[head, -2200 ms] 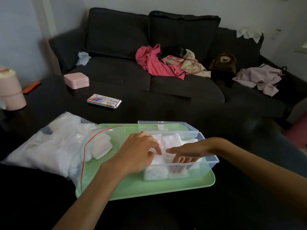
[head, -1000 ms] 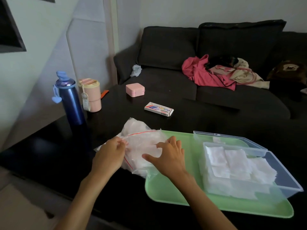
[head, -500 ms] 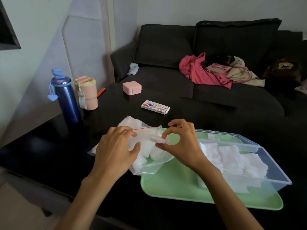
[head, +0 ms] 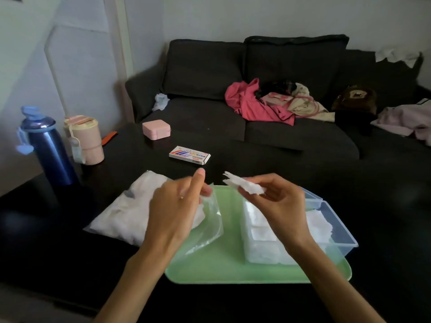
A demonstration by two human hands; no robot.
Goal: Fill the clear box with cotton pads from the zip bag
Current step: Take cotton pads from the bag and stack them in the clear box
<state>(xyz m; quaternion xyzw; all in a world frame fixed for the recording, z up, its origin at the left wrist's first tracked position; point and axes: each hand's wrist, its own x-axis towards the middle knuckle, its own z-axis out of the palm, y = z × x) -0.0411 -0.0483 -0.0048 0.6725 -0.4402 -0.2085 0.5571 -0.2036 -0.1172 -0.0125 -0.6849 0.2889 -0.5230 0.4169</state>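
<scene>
**Pads lifted clear of the bag, box waiting on the right**

The left hand (head: 177, 206) pinches the open mouth of the zip bag (head: 130, 213), apparently to keep it open. The right hand (head: 275, 203) grips a small wad of cotton pads (head: 245, 185) above the clear box (head: 335, 231), already well stocked. How many pads is blurred. The box sits on the green tray (head: 221, 269), its top open, nothing between hand and box.

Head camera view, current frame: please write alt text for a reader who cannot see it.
A person's right hand holds a small stack of cotton pads above a clear box already packed with pads, while the left hand holds the mouth of a zip bag. The box sits on a green tray on a dark table, with a sofa behind.
</scene>
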